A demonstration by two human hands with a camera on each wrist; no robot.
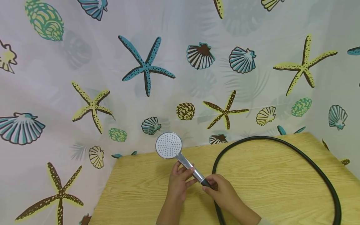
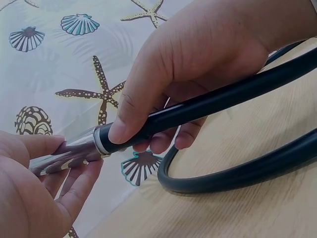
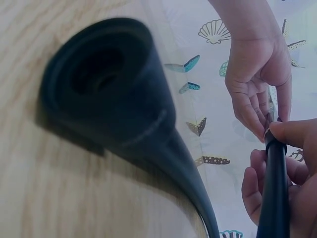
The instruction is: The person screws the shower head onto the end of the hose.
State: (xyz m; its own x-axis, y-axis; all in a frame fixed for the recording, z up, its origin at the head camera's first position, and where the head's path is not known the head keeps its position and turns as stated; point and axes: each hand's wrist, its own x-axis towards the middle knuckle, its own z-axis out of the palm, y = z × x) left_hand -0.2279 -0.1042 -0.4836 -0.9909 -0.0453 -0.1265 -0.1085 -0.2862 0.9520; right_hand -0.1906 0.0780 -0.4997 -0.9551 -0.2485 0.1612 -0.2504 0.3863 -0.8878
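A chrome shower head (image 1: 168, 145) with a round white spray face is tilted up to the left over the table. My left hand (image 1: 178, 181) grips its shiny handle (image 1: 185, 162), thumb on top and fingers beneath. Pinched between the thumb and fingers of my right hand (image 1: 223, 192) is the end of a black hose (image 2: 198, 106). In the left wrist view the hose end meets the silver ring (image 2: 99, 141) at the handle's base. The hose's other end, a wide hollow black connector (image 3: 106, 84), lies on the wood in the right wrist view.
The hose (image 1: 317, 167) loops widely across the right side of the wood-grain table (image 1: 135, 187). Behind and beside the table hangs a white curtain (image 1: 174, 25) printed with starfish and shells.
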